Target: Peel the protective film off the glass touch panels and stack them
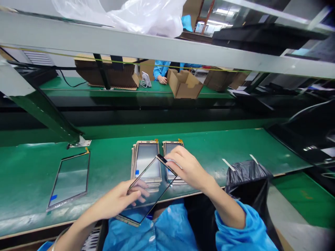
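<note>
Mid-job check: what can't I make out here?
All in the head view:
Right stack: partly covered by the right hand and held panel.
Left stack: exact count unclear; thin edges overlap.
Cardboard box: floor hidden by its front wall.
Co-worker: upper body behind the white beam.
Dark things at right: blurred, cut off by the edge.

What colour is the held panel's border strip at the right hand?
Black; the strip on the panel shows best in the head view.
</note>
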Available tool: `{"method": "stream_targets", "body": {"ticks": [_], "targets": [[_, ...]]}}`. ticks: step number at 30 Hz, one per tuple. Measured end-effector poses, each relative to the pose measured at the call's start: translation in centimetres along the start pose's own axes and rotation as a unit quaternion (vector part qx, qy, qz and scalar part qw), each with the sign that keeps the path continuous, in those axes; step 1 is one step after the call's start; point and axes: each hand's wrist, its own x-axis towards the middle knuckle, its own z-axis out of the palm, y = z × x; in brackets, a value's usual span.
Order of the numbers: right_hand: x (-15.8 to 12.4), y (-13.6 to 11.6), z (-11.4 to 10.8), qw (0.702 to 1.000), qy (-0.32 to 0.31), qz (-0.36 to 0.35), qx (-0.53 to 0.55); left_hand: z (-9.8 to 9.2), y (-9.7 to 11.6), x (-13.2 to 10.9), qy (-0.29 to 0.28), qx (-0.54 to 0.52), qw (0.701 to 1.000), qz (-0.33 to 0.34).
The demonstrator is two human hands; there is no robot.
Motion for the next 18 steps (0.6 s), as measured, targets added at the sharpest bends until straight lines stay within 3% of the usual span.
{"method": "stream_targets", "body": {"ticks": [4, 11, 14, 18], "targets": [[2.2, -0.4, -0.1, 0.993, -0.106, -0.033, -0.049, 0.8, 0.4, -0.3, 0.004, 0.096, 0.995, 0.034], [2.8, -1.0, -1.3, 0.971, -0.188, -0.068, -0.13, 0.5, 0.5, -0.6, 0.028, 0.207, 0.974, 0.088], [2.7, -0.8, -1.4, 0.964, -0.201, -0.077, -0.159, 0.6, 0.6, -0.6, 0.03, 0.223, 0.97, 0.094], [2.5, -0.7, -0.7, 0.964, -0.163, -0.096, -0.184, 0.6, 0.4, -0.3, 0.015, 0.171, 0.982, 0.079]]}}
